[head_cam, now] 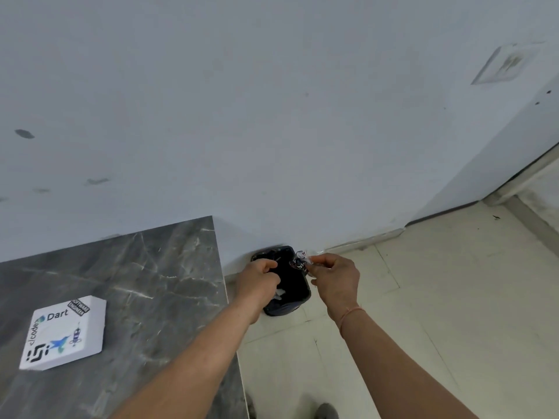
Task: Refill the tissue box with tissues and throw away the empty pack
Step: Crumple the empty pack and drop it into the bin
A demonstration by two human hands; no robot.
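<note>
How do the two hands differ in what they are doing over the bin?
The right hand pinches a crumpled empty pack; the left hand is curled, with no pack visible in it. The right wrist wears a thin thread band; the left wrist is bare. Both reach out over the dark bin on the floor.
</note>
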